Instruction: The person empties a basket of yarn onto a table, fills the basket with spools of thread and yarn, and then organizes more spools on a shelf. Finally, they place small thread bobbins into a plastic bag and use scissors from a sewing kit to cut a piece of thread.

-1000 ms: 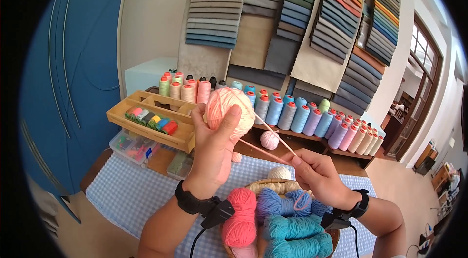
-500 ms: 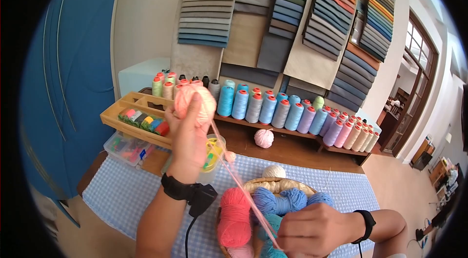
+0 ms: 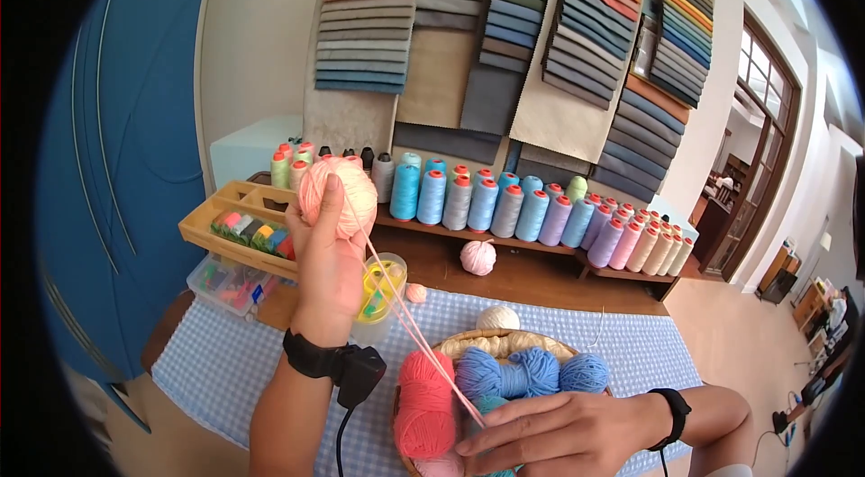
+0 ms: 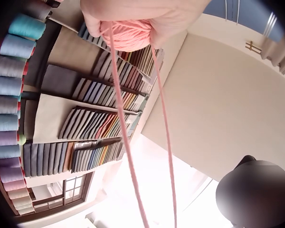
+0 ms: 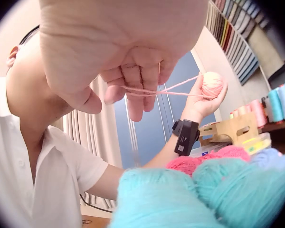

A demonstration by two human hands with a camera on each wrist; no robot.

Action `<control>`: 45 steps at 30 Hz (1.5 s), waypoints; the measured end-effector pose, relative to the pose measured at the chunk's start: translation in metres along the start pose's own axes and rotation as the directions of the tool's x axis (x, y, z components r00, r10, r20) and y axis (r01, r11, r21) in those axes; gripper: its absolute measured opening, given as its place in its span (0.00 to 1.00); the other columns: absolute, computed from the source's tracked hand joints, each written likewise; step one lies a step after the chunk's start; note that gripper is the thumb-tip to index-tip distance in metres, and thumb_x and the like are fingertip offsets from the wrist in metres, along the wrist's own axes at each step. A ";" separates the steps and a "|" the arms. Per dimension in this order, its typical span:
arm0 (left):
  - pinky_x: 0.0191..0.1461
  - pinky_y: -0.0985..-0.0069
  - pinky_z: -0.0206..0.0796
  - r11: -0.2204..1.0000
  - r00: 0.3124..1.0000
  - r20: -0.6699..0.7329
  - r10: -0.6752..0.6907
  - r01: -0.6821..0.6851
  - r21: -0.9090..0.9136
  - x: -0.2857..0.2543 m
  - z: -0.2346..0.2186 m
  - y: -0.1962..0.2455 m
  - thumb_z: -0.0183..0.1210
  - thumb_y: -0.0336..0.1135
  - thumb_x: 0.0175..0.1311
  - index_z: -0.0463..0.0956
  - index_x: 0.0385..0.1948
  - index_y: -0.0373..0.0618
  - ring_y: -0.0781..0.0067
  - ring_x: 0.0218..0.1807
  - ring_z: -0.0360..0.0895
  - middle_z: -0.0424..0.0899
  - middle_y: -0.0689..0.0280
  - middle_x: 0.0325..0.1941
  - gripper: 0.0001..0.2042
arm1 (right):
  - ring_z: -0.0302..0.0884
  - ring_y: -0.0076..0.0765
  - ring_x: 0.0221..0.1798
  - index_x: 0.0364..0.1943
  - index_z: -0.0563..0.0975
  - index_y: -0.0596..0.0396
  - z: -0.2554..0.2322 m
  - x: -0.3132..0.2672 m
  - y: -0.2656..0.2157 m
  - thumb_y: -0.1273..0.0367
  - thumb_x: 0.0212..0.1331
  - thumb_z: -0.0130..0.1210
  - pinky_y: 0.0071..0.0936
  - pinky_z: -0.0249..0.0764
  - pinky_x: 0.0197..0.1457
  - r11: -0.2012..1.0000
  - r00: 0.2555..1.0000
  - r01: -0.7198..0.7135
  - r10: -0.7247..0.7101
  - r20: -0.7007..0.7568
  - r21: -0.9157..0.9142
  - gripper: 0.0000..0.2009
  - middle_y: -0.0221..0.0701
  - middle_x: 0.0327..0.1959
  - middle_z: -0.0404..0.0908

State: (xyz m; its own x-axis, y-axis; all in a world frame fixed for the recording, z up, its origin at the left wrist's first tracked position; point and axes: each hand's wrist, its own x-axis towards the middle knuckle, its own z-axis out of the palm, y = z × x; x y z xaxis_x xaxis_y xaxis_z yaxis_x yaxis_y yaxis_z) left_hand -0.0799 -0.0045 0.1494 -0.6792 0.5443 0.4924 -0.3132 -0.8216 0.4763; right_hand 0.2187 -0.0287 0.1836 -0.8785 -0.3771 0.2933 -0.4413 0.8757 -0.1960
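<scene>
In the head view my left hand (image 3: 326, 279) holds up a pale pink ball of yarn (image 3: 356, 205), fingers round it and thumb across its front. Two strands of pink yarn (image 3: 403, 308) slant down from the ball to my right hand (image 3: 577, 427), which is low over the basket. The right wrist view shows that hand's fingers (image 5: 135, 102) fairly straight, the strands crossing them and the thumb apart. Under it, partly hidden, lie turquoise skeins (image 5: 156, 199). A coral skein (image 3: 425, 405) and blue skeins (image 3: 509, 375) lie beside them in the wicker basket (image 3: 468, 336).
Behind the basket sit a white yarn ball (image 3: 497, 318) and a clear tub (image 3: 371, 329) with yellow items. A wooden organizer (image 3: 203, 223) stands at the left. Thread spools (image 3: 508, 209) line a shelf, with a pink yarn ball (image 3: 478, 257) below it.
My left hand has moved left with the ball. My right hand has dropped from beside the ball to over the basket, drawing the strands out long, and its fingers have straightened.
</scene>
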 end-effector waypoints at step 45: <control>0.67 0.72 0.69 0.833 0.732 0.464 -0.499 0.257 0.489 -0.053 0.043 0.024 0.74 0.24 0.44 0.67 0.63 0.42 0.72 0.62 0.74 0.74 0.65 0.60 0.39 | 0.81 0.30 0.26 0.28 0.79 0.58 -0.095 0.020 0.003 0.71 0.61 0.65 0.25 0.74 0.30 0.855 0.835 -0.305 0.028 -0.549 -0.419 0.08 0.31 0.25 0.82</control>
State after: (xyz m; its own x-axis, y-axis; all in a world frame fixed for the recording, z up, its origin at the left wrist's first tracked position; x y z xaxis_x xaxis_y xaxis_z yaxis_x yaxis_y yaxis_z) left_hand -0.0233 -0.0462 0.1659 -0.0328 0.8868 0.4610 -0.1108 -0.4617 0.8801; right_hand 0.2170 -0.0046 0.2780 -0.6457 -0.1243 0.7534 -0.0328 0.9903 0.1352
